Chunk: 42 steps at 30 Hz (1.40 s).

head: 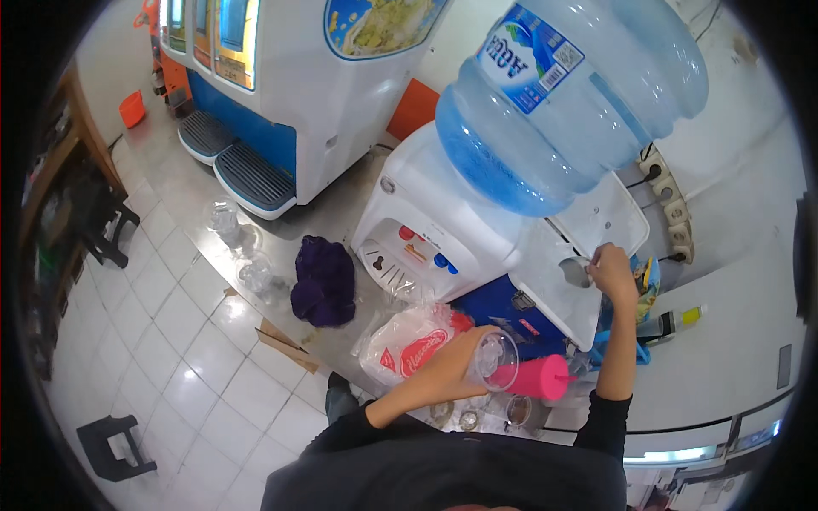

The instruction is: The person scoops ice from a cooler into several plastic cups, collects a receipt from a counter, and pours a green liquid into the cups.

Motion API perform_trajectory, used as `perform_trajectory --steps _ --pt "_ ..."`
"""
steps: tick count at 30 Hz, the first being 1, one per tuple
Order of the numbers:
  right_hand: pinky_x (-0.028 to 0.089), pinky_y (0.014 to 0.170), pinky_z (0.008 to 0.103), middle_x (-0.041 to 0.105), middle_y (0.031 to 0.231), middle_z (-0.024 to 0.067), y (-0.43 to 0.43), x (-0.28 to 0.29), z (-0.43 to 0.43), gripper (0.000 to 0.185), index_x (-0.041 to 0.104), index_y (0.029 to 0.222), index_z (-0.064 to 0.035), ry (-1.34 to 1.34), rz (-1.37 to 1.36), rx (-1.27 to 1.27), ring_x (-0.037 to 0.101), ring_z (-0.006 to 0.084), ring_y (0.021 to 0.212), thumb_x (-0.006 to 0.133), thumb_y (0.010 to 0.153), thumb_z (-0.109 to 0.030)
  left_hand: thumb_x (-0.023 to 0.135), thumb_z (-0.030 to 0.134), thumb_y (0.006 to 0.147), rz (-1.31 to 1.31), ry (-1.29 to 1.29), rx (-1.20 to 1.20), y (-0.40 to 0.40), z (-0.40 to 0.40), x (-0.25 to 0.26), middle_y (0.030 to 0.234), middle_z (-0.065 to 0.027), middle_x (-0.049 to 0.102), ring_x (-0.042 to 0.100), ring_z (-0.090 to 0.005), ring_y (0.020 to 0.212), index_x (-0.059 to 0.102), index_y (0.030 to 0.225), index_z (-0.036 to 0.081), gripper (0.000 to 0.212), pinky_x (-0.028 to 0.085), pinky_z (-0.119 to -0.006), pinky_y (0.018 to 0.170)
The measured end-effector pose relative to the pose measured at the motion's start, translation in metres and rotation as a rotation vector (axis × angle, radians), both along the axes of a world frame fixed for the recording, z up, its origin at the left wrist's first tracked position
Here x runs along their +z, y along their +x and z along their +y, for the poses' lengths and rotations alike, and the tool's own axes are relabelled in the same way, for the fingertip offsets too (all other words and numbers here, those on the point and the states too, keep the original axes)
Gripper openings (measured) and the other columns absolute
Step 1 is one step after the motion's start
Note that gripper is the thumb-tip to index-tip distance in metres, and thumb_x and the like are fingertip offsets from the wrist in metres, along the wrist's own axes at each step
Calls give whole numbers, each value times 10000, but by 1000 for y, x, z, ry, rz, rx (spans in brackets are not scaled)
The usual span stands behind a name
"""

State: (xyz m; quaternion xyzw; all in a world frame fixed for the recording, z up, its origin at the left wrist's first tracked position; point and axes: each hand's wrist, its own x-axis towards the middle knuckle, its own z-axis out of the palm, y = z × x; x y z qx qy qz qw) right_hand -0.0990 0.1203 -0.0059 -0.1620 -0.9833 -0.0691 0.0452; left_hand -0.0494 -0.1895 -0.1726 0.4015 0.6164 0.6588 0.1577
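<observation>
My left hand (461, 367) grips a clear plastic cup (505, 361) with ice in it, held just in front of a blue cooler box (492, 310). In my right hand (611, 273) is a metal scoop (575, 272), over the white top of the cooler. The cooler's white lid (607, 217) stands raised at the back; how much ice lies inside cannot be made out. Right of the cup is a pink tumbler (542, 377) with a straw. A white plastic bag (399, 348) with red print lies beside my left forearm.
A water dispenser (434, 191) carries a large Aqua bottle (543, 115). Left of it stand a drink machine (345, 96), two clear cups of ice (223, 220) and a dark purple cloth (324, 281) on the metal counter (192, 198). A power strip (673, 204) runs along the wall.
</observation>
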Motion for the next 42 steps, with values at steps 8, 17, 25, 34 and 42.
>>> perform_trajectory --steps 8,17,25,34,42 --pt "540 713 437 651 809 236 11 -59 63 242 636 810 18 188 -13 -70 661 381 807 746 659 -134 802 173 634 -67 23 -77 3 0 8 1339 -172 458 453 -304 1261 361 1372 20 873 361 -384 1057" --pt "475 696 546 689 860 129 56 -118 125 314 560 1110 -13 354 -248 -214 685 306 842 533 858 -198 799 158 643 -28 -40 -89 1 23 13 1297 -166 497 487 -303 1228 376 1364 26 846 389 -380 1028" --pt "467 774 486 700 965 118 103 -19 127 251 637 1041 -145 -125 -68 -304 662 323 937 582 877 -327 829 169 637 -23 -102 -102 -14 56 3 1277 -150 520 505 -283 1210 397 1354 37 847 408 -372 1011" --pt "449 509 365 646 657 34 89 -134 152 308 672 1079 -60 829 -128 -157 657 193 592 599 787 -127 858 167 631 19 -123 -197 -40 99 17 1264 -147 528 518 -274 1199 398 1349 29 863 401 -373 1021" --pt "481 494 321 635 657 24 108 -123 142 423 639 1144 38 685 -117 -309 640 126 599 613 761 -140 871 131 630 -106 -11 -290 -51 133 -10 1259 -135 531 520 -251 1189 395 1348 31 867 408 -359 1015"
